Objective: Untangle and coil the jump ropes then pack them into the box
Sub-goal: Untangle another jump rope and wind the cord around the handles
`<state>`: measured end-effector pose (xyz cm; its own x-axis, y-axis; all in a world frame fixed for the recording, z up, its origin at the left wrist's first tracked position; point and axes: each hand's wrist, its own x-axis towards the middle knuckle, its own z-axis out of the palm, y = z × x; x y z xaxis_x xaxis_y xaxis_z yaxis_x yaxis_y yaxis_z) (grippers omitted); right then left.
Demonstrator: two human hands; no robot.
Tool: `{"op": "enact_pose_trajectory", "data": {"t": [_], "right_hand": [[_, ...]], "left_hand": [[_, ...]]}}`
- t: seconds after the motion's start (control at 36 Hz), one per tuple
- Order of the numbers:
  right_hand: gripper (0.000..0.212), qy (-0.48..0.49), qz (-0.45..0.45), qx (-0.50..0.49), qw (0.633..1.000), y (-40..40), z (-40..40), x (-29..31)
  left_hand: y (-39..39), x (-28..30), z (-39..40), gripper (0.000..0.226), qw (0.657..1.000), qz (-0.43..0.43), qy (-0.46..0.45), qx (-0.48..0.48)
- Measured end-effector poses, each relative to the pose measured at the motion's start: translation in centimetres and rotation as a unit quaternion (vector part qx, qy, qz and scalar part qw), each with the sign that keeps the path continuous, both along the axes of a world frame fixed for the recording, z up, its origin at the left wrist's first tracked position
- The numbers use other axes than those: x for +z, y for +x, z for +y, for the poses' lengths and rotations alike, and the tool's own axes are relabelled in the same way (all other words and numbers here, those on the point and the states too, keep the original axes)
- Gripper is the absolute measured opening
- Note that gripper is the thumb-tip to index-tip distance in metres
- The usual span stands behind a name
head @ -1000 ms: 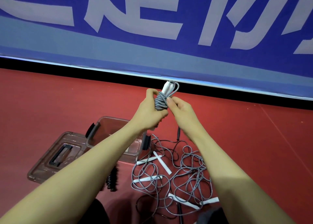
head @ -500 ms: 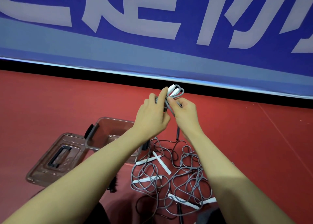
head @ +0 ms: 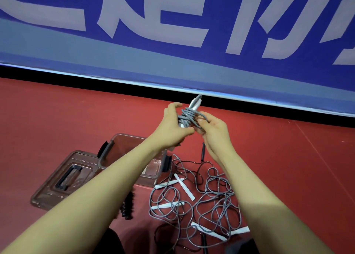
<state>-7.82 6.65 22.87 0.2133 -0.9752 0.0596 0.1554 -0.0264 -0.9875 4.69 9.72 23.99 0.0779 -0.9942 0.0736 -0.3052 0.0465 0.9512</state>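
A grey jump rope wound around its white handles [head: 187, 117] is held up in front of me, the handle tips pointing up towards the wall. My left hand [head: 172, 125] cups the bundle from the left, thumb under it and fingers curved over its top. From the right, my right hand [head: 213, 130] pinches the outer grey turns. On the floor below lies a tangle of grey ropes with white handles [head: 201, 201]. The clear brown box [head: 123, 138] stands open to its left, partly hidden by my left forearm.
The box's lid [head: 63, 177] lies flat on the red floor to the left of the box. A black coiled rope [head: 127, 205] sits under my left forearm, and a black handle [head: 202, 153] sticks up behind the tangle. A blue banner wall [head: 172, 42] closes off the far side.
Both hands have turned the bundle, so the white handle tips now point up. My left fingers have lifted and spread over its top, while the right hand shifted to the outer turns.
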Motion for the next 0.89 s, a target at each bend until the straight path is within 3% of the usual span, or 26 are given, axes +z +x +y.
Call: {"op": "enact_pose_trajectory", "data": {"t": [0.08, 0.17, 0.28, 0.36, 0.42, 0.67, 0.81, 0.89], "right_hand": [[0.029, 0.011, -0.018, 0.001, 1.0, 0.0, 0.0, 0.0], [0.032, 0.025, -0.026, -0.029, 0.999, -0.2, -0.1, -0.1], [0.026, 0.04, -0.031, -0.026, 0.998, -0.3, 0.0, -0.2], [0.024, 0.045, -0.038, -0.038, 0.998, -0.1, 0.0, 0.0], [0.025, 0.041, -0.035, -0.041, 0.998, 0.0, 0.0, 0.3], [0.021, 0.016, 0.034, -0.054, 0.998, 0.1, 0.9, 1.0], [0.02, -0.001, 0.07, -0.054, 0.996, 0.4, 0.8, 1.0], [0.02, 0.004, 0.075, -0.053, 0.996, 0.5, 0.8, 0.9]], "left_hand": [[0.0, 0.3, 0.2, 0.058, 0.998, 0.063, 0.023, -0.009], [0.0, 0.6, 0.3, 0.065, 0.999, 0.028, -0.013, 0.031], [0.0, 0.3, 0.5, 0.062, 0.982, -0.141, -0.086, 0.094], [-0.6, -0.2, 0.7, 0.06, 0.934, -0.316, -0.131, 0.101], [-0.9, -0.5, 0.6, 0.059, 0.912, -0.366, -0.15, 0.11], [-0.7, -0.3, 0.8, 0.08, 0.914, -0.381, -0.094, 0.099], [-0.9, -0.3, 0.4, 0.049, 0.904, -0.391, -0.059, 0.164], [-0.7, -0.7, 0.3, 0.046, 0.899, -0.4, -0.052, 0.17]]}}
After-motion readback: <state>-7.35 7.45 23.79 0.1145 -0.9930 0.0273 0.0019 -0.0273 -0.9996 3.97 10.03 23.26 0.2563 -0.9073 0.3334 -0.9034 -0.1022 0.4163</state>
